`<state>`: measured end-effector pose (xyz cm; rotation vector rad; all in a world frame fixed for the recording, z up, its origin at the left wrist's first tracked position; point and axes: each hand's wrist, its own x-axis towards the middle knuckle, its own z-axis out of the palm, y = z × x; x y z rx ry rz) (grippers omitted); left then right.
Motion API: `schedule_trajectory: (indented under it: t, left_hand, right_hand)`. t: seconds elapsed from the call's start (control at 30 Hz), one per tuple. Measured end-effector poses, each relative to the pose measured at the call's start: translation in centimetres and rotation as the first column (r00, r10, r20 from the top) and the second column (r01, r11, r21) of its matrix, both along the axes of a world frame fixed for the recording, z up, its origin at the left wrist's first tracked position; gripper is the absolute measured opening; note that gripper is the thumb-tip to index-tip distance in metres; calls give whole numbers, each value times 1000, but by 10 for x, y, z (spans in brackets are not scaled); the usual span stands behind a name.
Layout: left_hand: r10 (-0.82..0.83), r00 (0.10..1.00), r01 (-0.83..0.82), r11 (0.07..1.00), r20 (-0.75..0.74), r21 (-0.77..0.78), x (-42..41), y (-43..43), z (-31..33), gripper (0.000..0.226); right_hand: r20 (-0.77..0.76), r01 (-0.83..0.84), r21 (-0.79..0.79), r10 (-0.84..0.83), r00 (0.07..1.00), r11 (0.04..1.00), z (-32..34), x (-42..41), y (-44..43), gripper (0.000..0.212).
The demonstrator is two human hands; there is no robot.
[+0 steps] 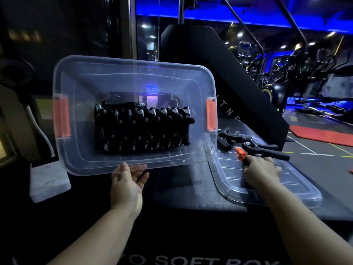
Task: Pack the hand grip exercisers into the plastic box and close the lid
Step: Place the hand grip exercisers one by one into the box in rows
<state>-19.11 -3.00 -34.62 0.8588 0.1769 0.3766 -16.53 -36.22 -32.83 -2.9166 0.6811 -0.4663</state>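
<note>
A clear plastic box (82, 161) with orange latches on both short sides is tilted toward me, and several black hand grip exercisers (142, 129) lie packed in a row inside. My left hand (129, 178) holds the box by its near rim. The clear lid (267, 188) lies flat on the black surface to the right. My right hand (261, 167) rests over the lid's far edge, closed on the black handle of an exerciser (265, 148). A few more loose exercisers (228, 137) lie just beyond, beside the box's right wall.
A white folded cloth (49, 180) sits at the left of the black padded platform (181, 236). A large black slanted block (210, 73) rises behind the box. Gym machines (305, 73) stand in blue light at the far right.
</note>
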Motion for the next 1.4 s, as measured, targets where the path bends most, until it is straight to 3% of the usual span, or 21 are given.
schedule_trajectory:
  t: [0.2, 0.47, 0.6, 0.7, 0.83, 0.9, 0.97, 1.07, 1.17, 1.4]
  left_hand:
    - [-10, 1000, 10, 1000, -4, -8, 0, 1, -2, 43]
    - [-18, 1000, 18, 1000, 8, -22, 0, 1, 0, 40]
    - [-18, 1000, 18, 1000, 6, -19, -1, 1, 0, 36]
    - [-8, 1000, 8, 1000, 9, -17, -1, 0, 0, 30]
    - [3, 1000, -3, 1000, 7, -20, -3, -1, 2, 25]
    - [6, 1000, -5, 1000, 7, -17, -3, -1, 3, 24]
    - [3, 1000, -3, 1000, 7, -11, -4, -1, 3, 27]
    - [-5, 1000, 5, 1000, 9, -3, -5, 0, 4, 32]
    - [-1, 1000, 1, 1000, 10, -6, -5, -1, 5, 31]
    - [6, 1000, -6, 1000, 14, -24, -6, 0, 5, 21]
  right_hand:
    - [4, -141, 21, 141, 990, 990, -1, -3, 5, 46]
    - [164, -282, 17, 275, 947, 959, 6, -18, 14, 20]
    - [293, -363, -33, 357, 887, 931, 14, -18, 18, 25]
    - [381, -295, -86, 305, 873, 952, 21, -7, 9, 32]
    - [64, -60, -24, 62, 996, 998, 25, 17, -10, 58]
    - [-96, 5, 2, -4, 995, 1000, 22, 25, -14, 66]
    - [-161, 10, -37, -16, 987, 999, 18, 28, -14, 67]
    - [-186, -1, -101, -18, 982, 995, 22, 30, -10, 66]
    - [-180, 12, -68, -24, 983, 998, 26, 31, -8, 73]
    - [87, -25, 0, 25, 996, 1000, 26, 21, -5, 119]
